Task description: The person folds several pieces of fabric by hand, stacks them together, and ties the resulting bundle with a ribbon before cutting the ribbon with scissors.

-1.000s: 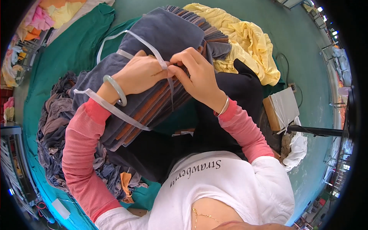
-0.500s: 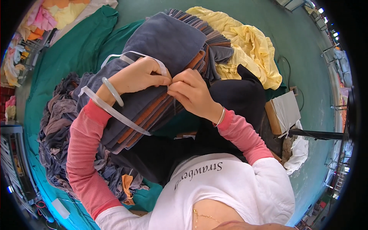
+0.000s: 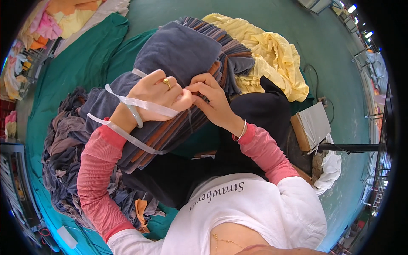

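The left hand (image 3: 155,94) clenches its fingers on a white ribbon (image 3: 146,104); the right hand (image 3: 216,103) bends its fingers just beside, whether gripping it I cannot tell. Beneath lies a stack of grey cloths (image 3: 180,51), yellow fabric (image 3: 278,55) beyond.

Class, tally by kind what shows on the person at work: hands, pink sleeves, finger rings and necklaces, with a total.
Hands: 2 (left hand, right hand)
Pink sleeves: 2 (left sleeve, right sleeve)
Gold finger ring: 1
Gold necklace: 1
Total: 6
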A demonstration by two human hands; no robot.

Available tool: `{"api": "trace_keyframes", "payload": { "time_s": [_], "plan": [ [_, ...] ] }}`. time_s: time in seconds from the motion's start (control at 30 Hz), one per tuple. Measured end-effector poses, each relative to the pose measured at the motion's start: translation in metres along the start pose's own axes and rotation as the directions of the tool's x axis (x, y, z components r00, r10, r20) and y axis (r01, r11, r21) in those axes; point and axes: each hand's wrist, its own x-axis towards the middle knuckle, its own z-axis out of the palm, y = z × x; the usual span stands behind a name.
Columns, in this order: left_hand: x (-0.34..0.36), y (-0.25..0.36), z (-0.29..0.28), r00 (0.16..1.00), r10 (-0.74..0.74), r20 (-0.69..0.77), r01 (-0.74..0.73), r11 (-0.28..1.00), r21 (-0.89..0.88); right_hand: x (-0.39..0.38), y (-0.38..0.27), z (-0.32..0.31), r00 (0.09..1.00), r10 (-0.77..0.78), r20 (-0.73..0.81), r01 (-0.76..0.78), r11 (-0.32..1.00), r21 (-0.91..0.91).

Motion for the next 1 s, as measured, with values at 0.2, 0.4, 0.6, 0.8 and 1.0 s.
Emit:
{"api": "trace_keyframes", "payload": {
  "time_s": [0.2, 0.4, 0.6, 0.8, 1.0],
  "plan": [
    [-0.009, -0.009, 0.002, 0.881, -0.316, 0.352, 0.469, 0.684, -0.558, -0.009, 0.000, -0.002, 0.997, 0.003, 0.079, 0.006, 0.994, -0.110],
    [-0.027, -0.018, 0.025, 0.858, -0.335, 0.390, 0.512, 0.499, -0.699, -0.076, 0.018, 0.006, 0.991, 0.115, 0.066, -0.103, 0.981, -0.165],
    [-0.035, -0.034, 0.030, 0.837, -0.322, 0.442, 0.546, 0.425, -0.723, -0.060, 0.006, 0.002, 0.978, 0.197, -0.063, -0.187, 0.973, 0.134],
    [-0.042, -0.048, 0.033, 0.805, -0.307, 0.508, 0.589, 0.310, -0.746, -0.022, -0.008, 0.041, 0.987, 0.161, 0.020, -0.118, 0.629, 0.769],
    [-0.073, -0.047, 0.055, 0.784, -0.326, 0.528, 0.602, 0.190, -0.776, -0.082, 0.030, 0.041, 0.968, 0.246, 0.054, -0.243, 0.859, 0.451]
  ]
}}
